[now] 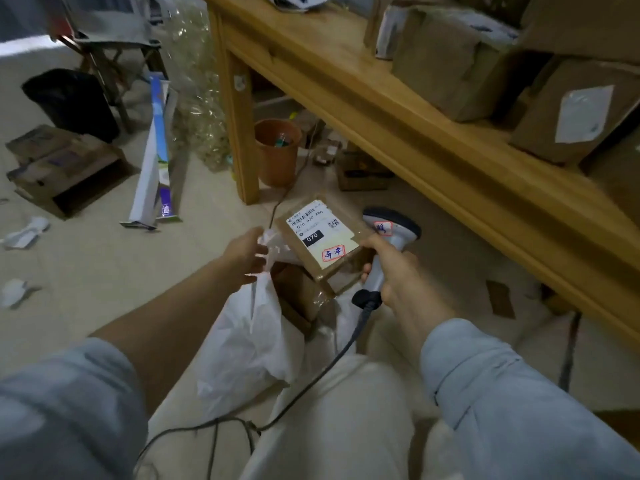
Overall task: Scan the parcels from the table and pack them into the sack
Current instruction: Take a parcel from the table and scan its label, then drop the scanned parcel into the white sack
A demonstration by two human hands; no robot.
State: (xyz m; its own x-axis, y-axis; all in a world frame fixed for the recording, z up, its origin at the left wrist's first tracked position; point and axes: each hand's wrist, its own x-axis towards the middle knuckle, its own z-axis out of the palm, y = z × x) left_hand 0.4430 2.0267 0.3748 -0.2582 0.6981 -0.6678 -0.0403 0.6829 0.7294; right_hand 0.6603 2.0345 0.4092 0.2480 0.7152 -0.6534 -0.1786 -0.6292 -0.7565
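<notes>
White woven sack (249,341) sags between the knees at six o'clock. The left hand (247,258) lifts its rim, fingers (258,254) pinching the cloth at the mouth's nine o'clock side, probably to keep the opening wide. A packed parcel (298,296) already lies inside and takes up much of the mouth's middle.

At the mouth's three o'clock the right hand (394,271) has its fingers curled round the handle of the grey scanner (391,225), whose cable (332,362) trails across the lap toward seven o'clock. The labelled parcel (322,244) is tilted, label up, just over the mouth. Its three o'clock corner touches the right thumb, which seems to carry it along with the scanner; I cannot tell what supports its far side.

I judge the drop to be tight. The parcel's near edge overhangs the opening, but the rim and the packed parcel leave little slack. Open floor lies toward nine o'clock. The wooden bench (381,109) edge runs from twelve to four o'clock, close on the right arm's side, with waiting parcels (450,60) stacked at one to two o'clock. An orange bin (277,150) stands by the bench leg at eleven.
</notes>
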